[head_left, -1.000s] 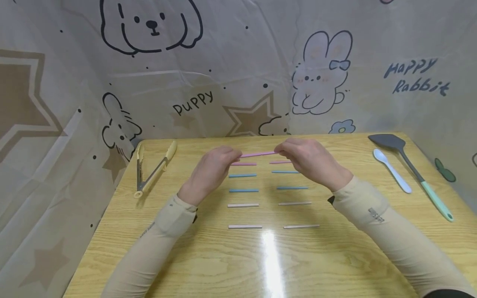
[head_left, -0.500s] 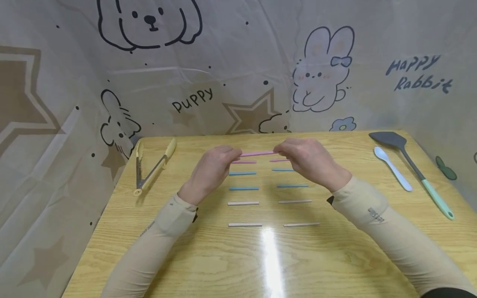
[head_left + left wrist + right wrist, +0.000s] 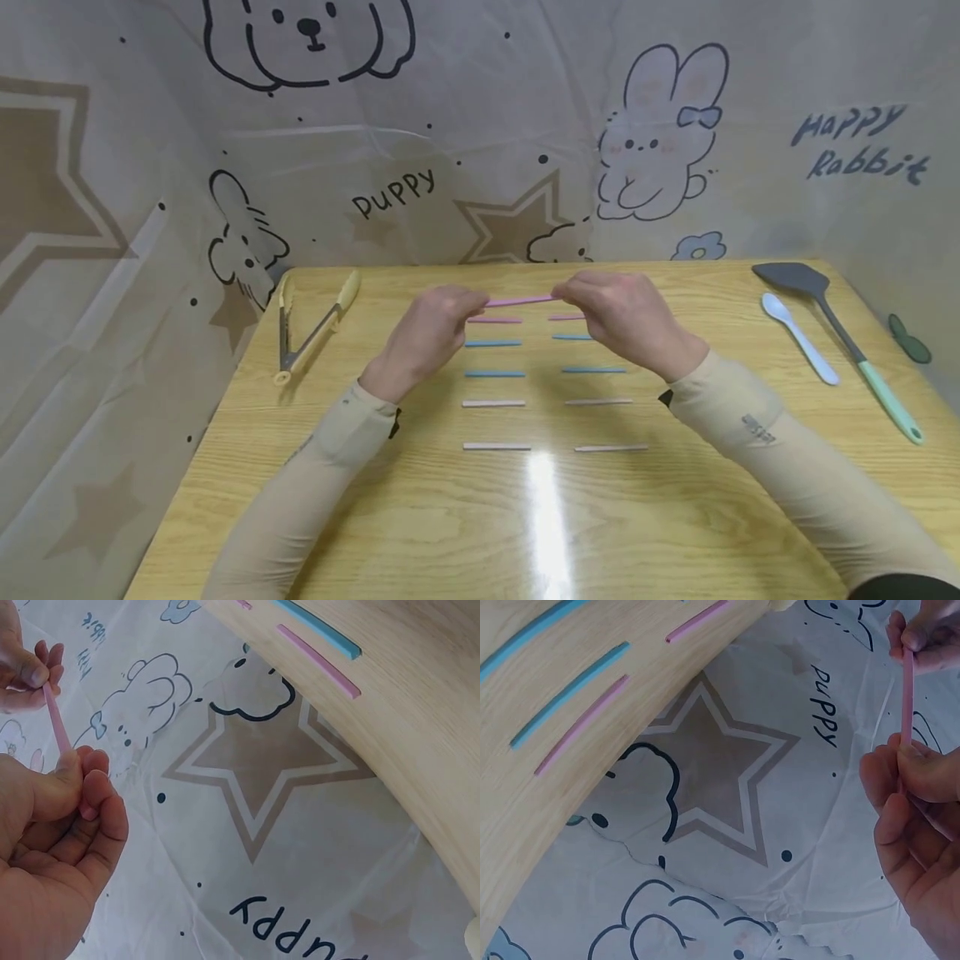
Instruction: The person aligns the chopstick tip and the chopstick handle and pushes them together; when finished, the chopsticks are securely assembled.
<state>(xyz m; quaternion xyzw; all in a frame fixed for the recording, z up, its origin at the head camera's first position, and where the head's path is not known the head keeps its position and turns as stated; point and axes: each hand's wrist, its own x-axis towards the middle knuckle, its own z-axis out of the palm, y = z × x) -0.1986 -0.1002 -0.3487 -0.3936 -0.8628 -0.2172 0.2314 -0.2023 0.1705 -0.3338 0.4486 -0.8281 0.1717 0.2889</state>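
Observation:
A pink stick [image 3: 521, 301] is stretched between the two hands above the far part of the table. The left hand [image 3: 429, 332] pinches its left end and the right hand [image 3: 626, 318] pinches its right end. In the left wrist view the left thumb and fingers close on the pink stick [image 3: 57, 720]; the right wrist view shows the right hand [image 3: 922, 825] gripping the other end. Below lie two columns of short sticks: pink [image 3: 495, 321], blue [image 3: 492, 343] and whitish [image 3: 493, 404]. The right hand partly covers a pink stick [image 3: 567, 317] and a blue one [image 3: 572, 337].
Open tongs [image 3: 309, 342] lie at the table's far left. On the right are a light blue spoon [image 3: 801, 340] and a dark spatula with a green handle [image 3: 890, 402]. A printed cloth [image 3: 480, 100] hangs behind the wooden table [image 3: 420, 517].
The head view has shifted slightly, moving the whole scene a little up and right. Both hands still hold the pink stick, with little other movement.

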